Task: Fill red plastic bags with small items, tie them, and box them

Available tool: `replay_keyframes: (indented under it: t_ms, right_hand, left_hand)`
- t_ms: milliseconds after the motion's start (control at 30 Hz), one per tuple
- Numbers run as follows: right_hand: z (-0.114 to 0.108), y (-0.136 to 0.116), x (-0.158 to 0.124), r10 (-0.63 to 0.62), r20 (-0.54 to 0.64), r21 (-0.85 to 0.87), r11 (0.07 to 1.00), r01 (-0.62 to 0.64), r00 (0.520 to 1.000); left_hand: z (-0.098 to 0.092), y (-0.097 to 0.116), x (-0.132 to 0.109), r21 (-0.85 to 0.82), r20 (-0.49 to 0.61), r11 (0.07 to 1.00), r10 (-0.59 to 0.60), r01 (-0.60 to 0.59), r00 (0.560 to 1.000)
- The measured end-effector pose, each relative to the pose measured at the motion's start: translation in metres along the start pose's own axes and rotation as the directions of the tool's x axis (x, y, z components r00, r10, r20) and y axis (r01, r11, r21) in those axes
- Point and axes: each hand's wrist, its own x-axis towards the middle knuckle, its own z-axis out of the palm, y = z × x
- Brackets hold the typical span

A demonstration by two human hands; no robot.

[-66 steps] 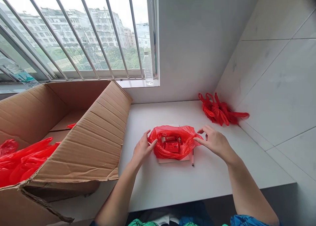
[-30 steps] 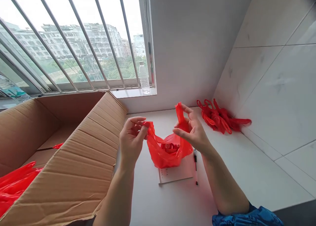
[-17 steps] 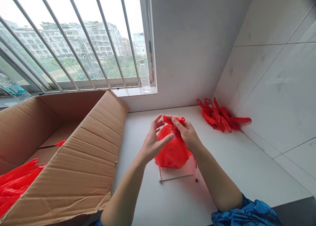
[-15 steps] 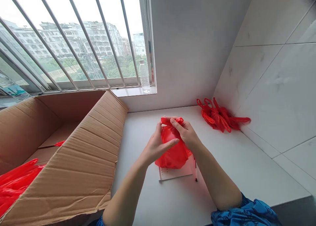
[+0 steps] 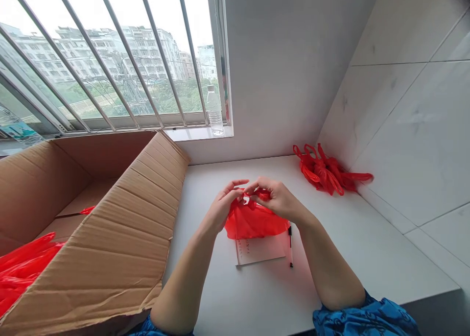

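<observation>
fingertips of the left hand (image 5: 223, 204) and the right hand (image 5: 276, 199) met at centre frame, each pinching a twisted handle of the red plastic bag (image 5: 255, 222), the two strands crossed between them just above the bag's gathered mouth. the bag's bulk hung directly below the fingers and sat on a white notepad (image 5: 261, 250), its long axis running left to right across the frame, so both hands stood about equally near it, the left coming in from the lower left, the right from the lower right. what lay inside the bag could not be made out through the bunched plastic. a black pen (image 5: 290, 245) lay just beside the notepad's right edge, pointing toward the bottom of the frame, close under the right wrist. all of this rested on a white counter (image 5: 367, 248). to the upper right, well apart, a heap of red bags (image 5: 326, 169) lay against the tiled wall. a large open cardboard box (image 5: 121, 238) filled the left of the frame, one flap leaning toward the counter near the left forearm, with more red plastic (image 5: 22, 272) showing at the lower left. a clear bottle (image 5: 213, 109) stood on the window sill at upper centre, behind the barred window.
</observation>
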Motion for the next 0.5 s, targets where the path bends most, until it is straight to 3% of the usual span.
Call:
replay_keyframes:
  t_ms: [100, 267, 500]
  right_hand:
    - [0.006, 0.002, 0.002, -0.085, -0.142, -0.265, 0.963, 0.045, 0.986]
    - [0.012, 0.004, 0.005, -0.199, -0.157, -0.441, 0.891, 0.112, 0.967]
    - [0.000, -0.009, -0.004, -0.268, -0.183, -0.568, 0.814, 0.121, 0.946]
  left_hand:
    - [0.004, 0.003, -0.004, 0.108, 0.035, 0.994, -0.003, -0.001, 0.999]
    - [0.009, 0.002, -0.007, 0.074, 0.102, 0.997, 0.009, -0.016, 0.995]
    - [-0.001, 0.001, -0.003, -0.065, -0.112, 0.990, 0.114, -0.122, 0.987]
